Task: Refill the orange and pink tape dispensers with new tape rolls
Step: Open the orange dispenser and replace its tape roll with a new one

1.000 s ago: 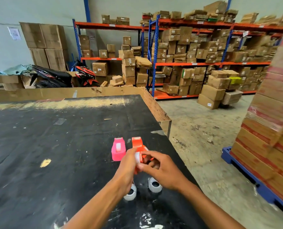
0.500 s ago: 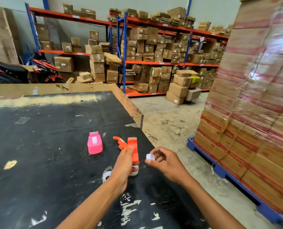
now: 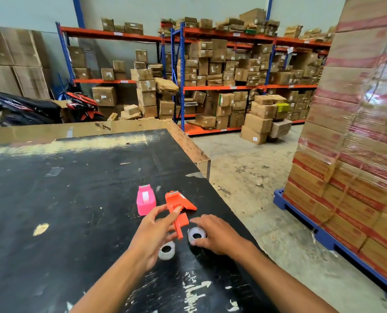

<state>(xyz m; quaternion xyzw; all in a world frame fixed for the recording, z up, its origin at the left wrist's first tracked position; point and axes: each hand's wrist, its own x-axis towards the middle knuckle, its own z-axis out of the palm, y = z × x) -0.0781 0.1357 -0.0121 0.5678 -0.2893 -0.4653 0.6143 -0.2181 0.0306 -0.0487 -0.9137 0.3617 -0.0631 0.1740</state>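
Our left hand (image 3: 153, 233) grips the opened orange dispenser (image 3: 177, 208); right hand (image 3: 215, 236) pinches a tape roll (image 3: 196, 235). We advise seating it squarely.

We see the right hand (image 3: 215, 236), which half a second ago pinched a small white piece in the air beside the orange dispenser (image 3: 178, 208), now lowered onto the tape roll (image 3: 196, 234) just right of it. The dispenser's flap now swings right instead of left.
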